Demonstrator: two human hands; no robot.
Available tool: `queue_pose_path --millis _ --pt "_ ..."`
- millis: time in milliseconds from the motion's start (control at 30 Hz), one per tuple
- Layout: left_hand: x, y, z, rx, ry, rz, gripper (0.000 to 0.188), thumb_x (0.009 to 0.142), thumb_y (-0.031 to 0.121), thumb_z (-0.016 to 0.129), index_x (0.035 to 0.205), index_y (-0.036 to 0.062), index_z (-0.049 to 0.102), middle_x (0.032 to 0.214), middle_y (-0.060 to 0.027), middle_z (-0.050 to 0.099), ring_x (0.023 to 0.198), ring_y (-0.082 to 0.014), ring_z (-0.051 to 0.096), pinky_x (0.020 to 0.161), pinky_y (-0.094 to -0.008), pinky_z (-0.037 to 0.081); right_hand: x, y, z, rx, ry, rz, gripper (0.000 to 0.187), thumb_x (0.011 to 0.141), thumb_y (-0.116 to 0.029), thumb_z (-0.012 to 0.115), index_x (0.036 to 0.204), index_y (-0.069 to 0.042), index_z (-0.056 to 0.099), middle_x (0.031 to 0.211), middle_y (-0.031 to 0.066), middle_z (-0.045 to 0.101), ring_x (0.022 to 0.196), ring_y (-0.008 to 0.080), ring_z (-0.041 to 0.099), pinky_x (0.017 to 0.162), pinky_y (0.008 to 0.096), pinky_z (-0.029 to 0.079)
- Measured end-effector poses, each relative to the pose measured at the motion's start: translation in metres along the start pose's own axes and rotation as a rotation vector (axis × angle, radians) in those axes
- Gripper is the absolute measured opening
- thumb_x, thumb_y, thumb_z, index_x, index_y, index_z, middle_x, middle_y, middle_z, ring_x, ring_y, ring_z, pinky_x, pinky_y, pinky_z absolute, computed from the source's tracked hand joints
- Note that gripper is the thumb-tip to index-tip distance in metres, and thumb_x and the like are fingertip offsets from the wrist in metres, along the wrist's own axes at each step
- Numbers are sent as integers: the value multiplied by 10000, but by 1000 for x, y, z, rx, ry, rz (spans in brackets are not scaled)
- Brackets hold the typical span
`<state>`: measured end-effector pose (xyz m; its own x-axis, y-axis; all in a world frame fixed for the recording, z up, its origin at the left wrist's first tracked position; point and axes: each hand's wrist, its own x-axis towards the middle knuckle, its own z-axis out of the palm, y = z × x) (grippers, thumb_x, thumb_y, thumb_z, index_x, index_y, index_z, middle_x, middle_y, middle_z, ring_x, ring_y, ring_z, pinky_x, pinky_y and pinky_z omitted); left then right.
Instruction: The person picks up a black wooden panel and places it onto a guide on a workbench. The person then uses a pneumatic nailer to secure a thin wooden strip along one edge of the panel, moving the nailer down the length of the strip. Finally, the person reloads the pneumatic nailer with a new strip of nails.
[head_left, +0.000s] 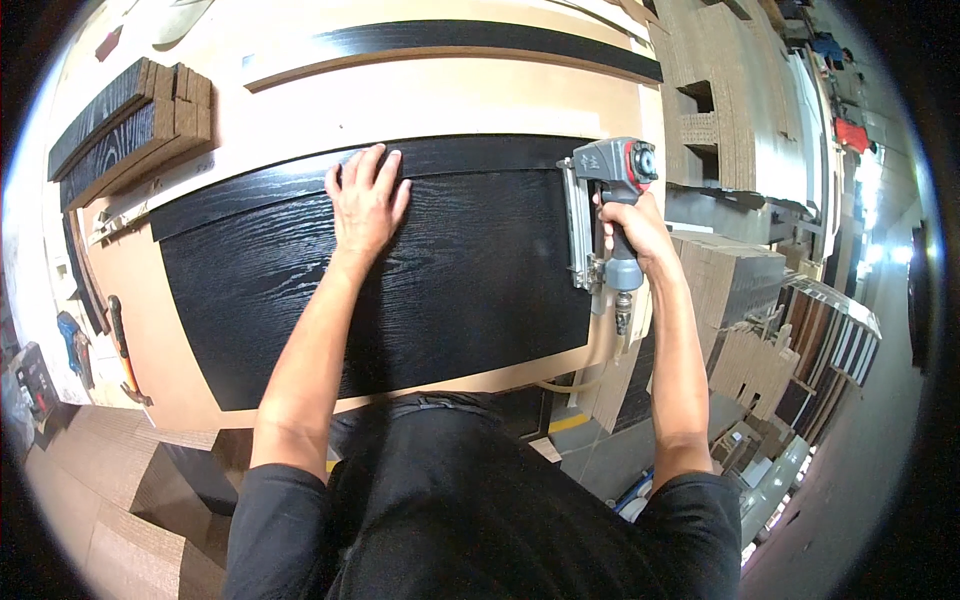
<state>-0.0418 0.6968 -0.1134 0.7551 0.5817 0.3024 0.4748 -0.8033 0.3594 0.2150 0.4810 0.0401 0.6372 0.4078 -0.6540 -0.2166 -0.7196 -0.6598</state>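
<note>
My right hand (641,232) grips a grey pneumatic nail gun (622,170) by its handle. The gun's nose is over the right end of a black wood-grain strip (470,153), and its magazine runs down along the right edge of a large black wood-grain panel (470,260). Whether the nose touches the strip, I cannot tell. The strip lies along the panel's far edge. My left hand (367,200) rests with fingers spread across the strip and the panel's far part, holding nothing. An air hose hangs from a metal fitting (623,310) under the gun's handle.
Another long dark strip (450,40) lies farther back on the tan worktable (190,340). A stack of short dark boards (135,130) stands at the left. Near the left edge lies a hammer (124,345). Stacked boards (715,100) rise on the right, with more (150,480) at lower left.
</note>
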Motion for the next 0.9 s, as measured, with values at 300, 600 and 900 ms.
queue_pose_path --millis 300,600,900 --pt "-2 -15 2 30 -25 -4 398 858 281 718 1236 181 644 1291 -79 544 1204 -259 494 1059 -480 303 2 -18 44 -59 -93 -2 169 756 19 581 924 11 598 615 32 544 467 117 508 442 262 463" --pt "-2 -16 1 30 -33 -2 413 861 296 716 1250 187 629 1297 -74 532 1208 -258 486 1055 -483 304 1 -21 52 -75 -116 -6 136 748 17 593 883 22 612 600 40 578 446 124 527 443 276 451" --pt "-2 -17 1 20 -70 -24 373 904 322 660 1254 197 632 1307 -64 535 1257 -222 463 1089 -494 277 -1 -27 58 -154 -91 -7 152 742 22 578 892 18 600 601 42 561 446 127 516 443 273 442"
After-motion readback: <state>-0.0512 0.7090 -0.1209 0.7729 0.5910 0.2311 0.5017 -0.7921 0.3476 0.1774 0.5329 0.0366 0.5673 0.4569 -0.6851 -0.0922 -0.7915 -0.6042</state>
